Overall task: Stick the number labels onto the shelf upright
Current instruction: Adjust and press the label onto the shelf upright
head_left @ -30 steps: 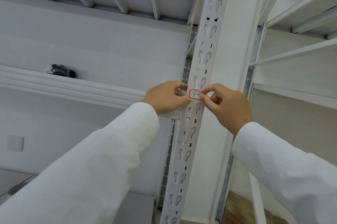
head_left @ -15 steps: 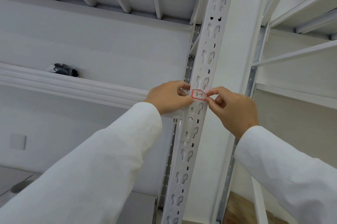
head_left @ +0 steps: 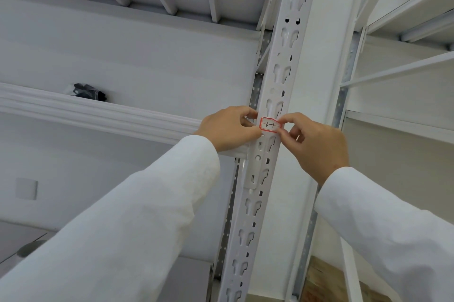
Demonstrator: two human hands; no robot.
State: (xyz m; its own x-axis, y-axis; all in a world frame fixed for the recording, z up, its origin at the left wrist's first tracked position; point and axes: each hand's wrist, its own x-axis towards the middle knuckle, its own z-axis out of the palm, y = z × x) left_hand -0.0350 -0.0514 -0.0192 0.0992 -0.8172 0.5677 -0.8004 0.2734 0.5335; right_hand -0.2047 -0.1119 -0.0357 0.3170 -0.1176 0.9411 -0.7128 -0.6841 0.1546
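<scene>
Two hands pinch one red-bordered label (head_left: 270,126) marked "3-1", spread flat across front of perforated shelf upright (head_left: 277,95). Left hand (head_left: 228,128) grips label's left edge, right hand (head_left: 317,140) its right edge, likely keeping it level for sticking. Shelf left of upright holds dark bundle (head_left: 89,92), possibly gloves.

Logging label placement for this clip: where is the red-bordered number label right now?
In the head view, the label sits centre frame on the front of the perforated shelf upright, pinched between the left hand and the right hand, level with the shelf beam.
</scene>
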